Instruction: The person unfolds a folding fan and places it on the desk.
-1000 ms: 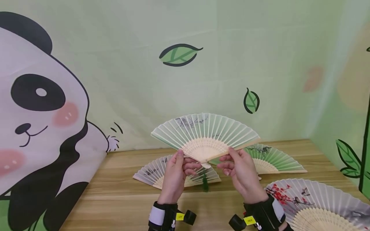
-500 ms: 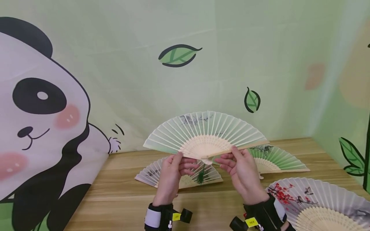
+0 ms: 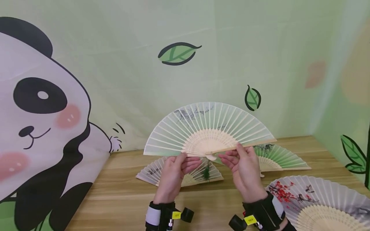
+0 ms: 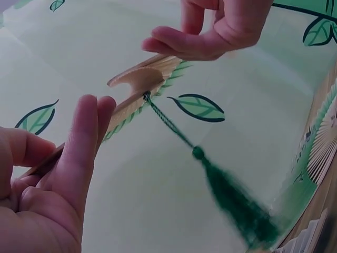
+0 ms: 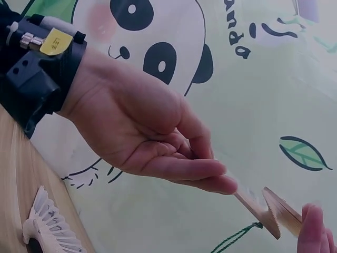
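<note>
Nearest the camera, the left hand point(image 3: 173, 175) and right hand point(image 3: 245, 171) are raised above the wooden table point(image 3: 121, 199). Each pinches an outer guard stick of the pale green fan point(image 3: 208, 128) between thumb and fingers, the left at nine o'clock of the pivot, the right at three o'clock. The fan is spread wide and upright, and its green tassel point(image 4: 231, 195) hangs at six o'clock from the pivot. Beyond the hands, three more open fans lie flat on the table: a white one point(image 3: 156, 171), a green one point(image 3: 277, 157) and a plum-blossom one point(image 3: 318, 202). Farthest back hangs the panda backdrop point(image 3: 43, 106).
</note>
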Demonstrator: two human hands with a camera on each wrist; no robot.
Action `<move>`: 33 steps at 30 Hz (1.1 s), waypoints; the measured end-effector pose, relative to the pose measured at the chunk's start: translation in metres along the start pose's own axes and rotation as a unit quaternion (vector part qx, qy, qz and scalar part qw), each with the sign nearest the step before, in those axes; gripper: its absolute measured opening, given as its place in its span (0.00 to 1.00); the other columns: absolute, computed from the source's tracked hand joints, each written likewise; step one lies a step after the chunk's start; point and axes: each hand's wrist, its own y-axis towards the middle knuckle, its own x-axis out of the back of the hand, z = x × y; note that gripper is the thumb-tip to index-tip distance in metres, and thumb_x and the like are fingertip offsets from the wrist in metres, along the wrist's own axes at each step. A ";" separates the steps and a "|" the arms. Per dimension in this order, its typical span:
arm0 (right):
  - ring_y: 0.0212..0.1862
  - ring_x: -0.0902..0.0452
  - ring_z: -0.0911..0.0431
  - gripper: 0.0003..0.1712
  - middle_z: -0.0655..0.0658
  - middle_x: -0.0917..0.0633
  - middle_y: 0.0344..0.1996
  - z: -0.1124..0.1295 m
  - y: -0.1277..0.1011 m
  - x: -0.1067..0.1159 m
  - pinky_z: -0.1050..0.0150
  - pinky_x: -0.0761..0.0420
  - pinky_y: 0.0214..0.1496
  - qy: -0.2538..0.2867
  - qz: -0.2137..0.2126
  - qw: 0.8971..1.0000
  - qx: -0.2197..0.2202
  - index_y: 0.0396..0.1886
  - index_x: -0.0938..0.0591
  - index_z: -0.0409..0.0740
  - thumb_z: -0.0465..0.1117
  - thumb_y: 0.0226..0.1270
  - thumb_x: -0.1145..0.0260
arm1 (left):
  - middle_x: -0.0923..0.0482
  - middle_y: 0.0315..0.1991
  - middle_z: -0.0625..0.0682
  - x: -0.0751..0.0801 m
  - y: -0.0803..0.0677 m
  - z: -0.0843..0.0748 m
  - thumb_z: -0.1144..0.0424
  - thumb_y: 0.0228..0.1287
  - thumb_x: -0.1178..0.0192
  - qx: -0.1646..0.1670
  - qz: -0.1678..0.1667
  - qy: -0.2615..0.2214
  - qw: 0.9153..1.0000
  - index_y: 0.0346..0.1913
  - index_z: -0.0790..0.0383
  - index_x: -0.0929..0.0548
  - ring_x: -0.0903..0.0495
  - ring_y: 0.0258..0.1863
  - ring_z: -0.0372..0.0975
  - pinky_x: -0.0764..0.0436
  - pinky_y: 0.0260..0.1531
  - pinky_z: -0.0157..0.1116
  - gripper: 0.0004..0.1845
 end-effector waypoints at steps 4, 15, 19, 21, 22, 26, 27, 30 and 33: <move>0.30 0.16 0.55 0.09 0.46 0.25 0.29 -0.002 0.003 -0.002 0.68 0.17 0.38 0.003 -0.005 1.000 0.016 0.48 0.39 0.44 0.44 0.81 0.55 | 0.19 0.43 0.73 -0.002 0.001 -0.001 0.64 0.78 0.55 -0.007 0.009 -0.016 1.000 0.41 0.85 0.24 0.15 0.44 0.52 0.21 0.53 0.44 0.20; 0.29 0.17 0.56 0.09 0.47 0.24 0.28 -0.007 0.009 -0.002 0.68 0.18 0.37 0.028 -0.011 1.000 0.000 0.45 0.39 0.43 0.44 0.81 0.55 | 0.17 0.43 0.68 -0.001 0.001 0.002 0.63 0.79 0.55 0.001 0.006 -0.036 0.999 0.38 0.79 0.23 0.15 0.45 0.50 0.23 0.55 0.43 0.20; 0.28 0.17 0.56 0.08 0.47 0.23 0.27 -0.016 0.009 -0.002 0.68 0.17 0.36 0.025 -0.009 1.000 -0.015 0.44 0.39 0.43 0.43 0.81 0.56 | 0.17 0.44 0.67 0.009 -0.003 0.004 0.60 0.79 0.55 0.018 0.006 -0.005 1.000 0.44 0.82 0.23 0.16 0.47 0.49 0.23 0.55 0.42 0.22; 0.28 0.17 0.56 0.07 0.47 0.23 0.27 -0.025 0.009 -0.006 0.67 0.16 0.36 0.018 -0.005 1.000 -0.023 0.43 0.39 0.43 0.43 0.81 0.57 | 0.17 0.44 0.67 0.020 -0.006 0.003 0.60 0.79 0.55 0.022 0.001 0.009 1.000 0.46 0.83 0.23 0.16 0.48 0.49 0.23 0.55 0.41 0.23; 0.29 0.16 0.55 0.07 0.46 0.23 0.27 -0.031 0.009 -0.009 0.66 0.16 0.37 0.014 0.001 1.000 -0.026 0.43 0.39 0.43 0.42 0.81 0.57 | 0.17 0.44 0.67 0.027 -0.008 0.001 0.60 0.79 0.55 0.024 -0.003 0.015 1.000 0.46 0.83 0.23 0.16 0.48 0.49 0.23 0.55 0.41 0.23; 0.30 0.15 0.53 0.08 0.44 0.22 0.28 -0.060 0.001 -0.035 0.62 0.15 0.38 0.008 0.019 0.999 -0.048 0.43 0.39 0.41 0.41 0.81 0.55 | 0.17 0.44 0.66 0.064 -0.027 -0.011 0.60 0.78 0.54 0.024 -0.040 0.010 0.999 0.48 0.85 0.24 0.17 0.48 0.50 0.23 0.55 0.41 0.23; 0.31 0.15 0.52 0.08 0.43 0.22 0.28 -0.070 -0.002 -0.043 0.62 0.15 0.38 0.007 0.023 0.998 -0.056 0.43 0.39 0.40 0.41 0.81 0.55 | 0.16 0.43 0.66 0.074 -0.034 -0.014 0.60 0.78 0.53 0.027 -0.054 0.008 0.998 0.47 0.84 0.24 0.16 0.48 0.49 0.23 0.54 0.41 0.22; 0.31 0.15 0.51 0.09 0.41 0.22 0.29 -0.100 -0.016 -0.068 0.60 0.14 0.38 0.010 0.030 0.996 -0.087 0.42 0.39 0.38 0.40 0.80 0.54 | 0.15 0.41 0.63 0.110 -0.056 -0.024 0.60 0.78 0.53 0.028 -0.087 0.012 0.996 0.46 0.79 0.23 0.16 0.46 0.47 0.22 0.53 0.39 0.19; 0.31 0.15 0.50 0.08 0.40 0.21 0.29 -0.133 -0.032 -0.091 0.59 0.14 0.38 0.017 0.037 0.991 -0.125 0.44 0.38 0.37 0.39 0.79 0.52 | 0.15 0.40 0.60 0.150 -0.081 -0.031 0.61 0.79 0.54 0.028 -0.096 0.009 0.995 0.44 0.73 0.22 0.15 0.45 0.44 0.21 0.52 0.37 0.17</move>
